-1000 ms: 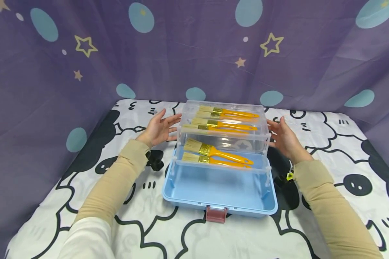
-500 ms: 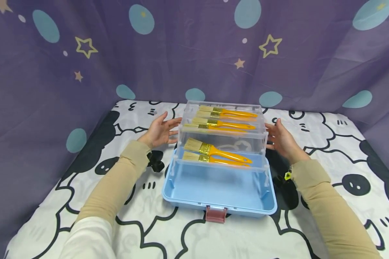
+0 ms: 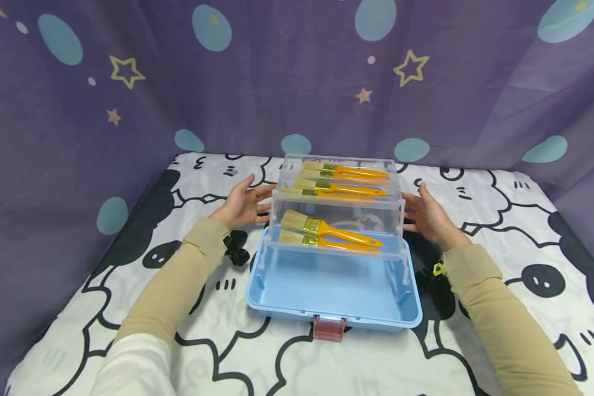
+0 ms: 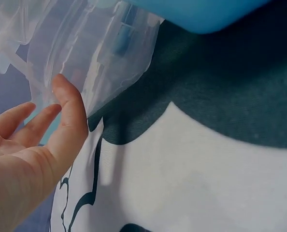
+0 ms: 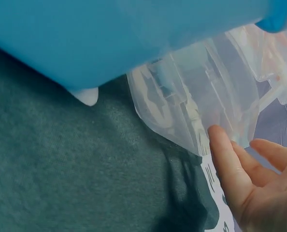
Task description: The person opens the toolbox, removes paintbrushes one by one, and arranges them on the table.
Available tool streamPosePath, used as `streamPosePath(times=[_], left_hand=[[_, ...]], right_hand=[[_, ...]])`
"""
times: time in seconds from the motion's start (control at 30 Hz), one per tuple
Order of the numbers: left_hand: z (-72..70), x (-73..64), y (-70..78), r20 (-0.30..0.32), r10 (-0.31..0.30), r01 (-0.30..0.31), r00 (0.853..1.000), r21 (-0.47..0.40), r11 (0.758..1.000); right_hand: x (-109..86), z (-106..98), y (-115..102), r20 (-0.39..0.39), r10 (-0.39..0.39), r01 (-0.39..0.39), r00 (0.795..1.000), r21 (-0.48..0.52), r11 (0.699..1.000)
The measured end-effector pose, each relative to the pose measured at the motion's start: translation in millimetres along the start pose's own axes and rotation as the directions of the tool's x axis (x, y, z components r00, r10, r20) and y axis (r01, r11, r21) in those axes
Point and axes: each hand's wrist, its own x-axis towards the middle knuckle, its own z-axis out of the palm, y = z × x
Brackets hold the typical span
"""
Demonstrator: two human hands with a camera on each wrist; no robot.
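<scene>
Centrally placed on the white cloth printed with black cartoon outlines (image 3: 257,360), the light-blue rectangular plastic box base (image 3: 331,283) stands between the two hands, its dusky-pink plastic latch (image 3: 328,329) facing the person. Over its rear portion rise two stepped tiers: a lower clear plastic tray (image 3: 393,255) and an upper clear plastic tray (image 3: 388,204), each carrying yellow-handled, pale-bristled flat brushes (image 3: 336,233). The left wrist view shows a translucent plastic lid (image 4: 119,58) folded back behind the base.

From my remote post I read the left hand (image 3: 245,205) as loosely extended beside the lid's end, and the right hand (image 3: 428,216) as its mirror on the opposite side; neither grips anything. Whether the fingertips touch the plastic, I cannot tell.

For sound handling, I would bring light, equal pressure to both ends, since a one-sided push could skew the tiers. Slow, level movement seems best to me: the brushes appear loose and could slide if a tray tips.
</scene>
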Motion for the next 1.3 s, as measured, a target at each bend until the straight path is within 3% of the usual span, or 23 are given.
streamPosePath(times=[0.53, 0.9, 1.0, 1.17, 1.3], left_hand=[[5.2, 15.1, -4.0, 0.036, 0.014, -0.015, 0.999, 0.023, 1.000], [14.2, 19.2, 6.4, 0.021, 0.012, -0.013, 1.000, 0.069, 0.998], [15.0, 15.8, 9.8, 0.027, 0.012, -0.014, 1.000, 0.093, 0.996], [10.2, 2.1, 14.6, 0.089, 0.006, -0.020, 0.996, 0.157, 0.987], [6.9, -7.5, 18.3, 0.089, -0.023, 0.005, 0.996, 0.202, 0.979]], right_hand=[[-8.4, -15.1, 6.5, -0.028, 0.009, -0.008, 1.000, 0.050, 0.999], [-13.8, -21.7, 2.3, -0.017, -0.016, 0.019, 1.000, 0.180, 0.983], [-14.0, -20.0, -0.5, -0.032, -0.015, 0.022, 0.999, 0.208, 0.978], [-8.8, -13.2, -5.5, -0.074, 0.009, 0.005, 0.997, 0.181, 0.983], [-2.0, -7.5, -9.6, -0.099, 0.031, -0.014, 0.995, 0.166, 0.986]])
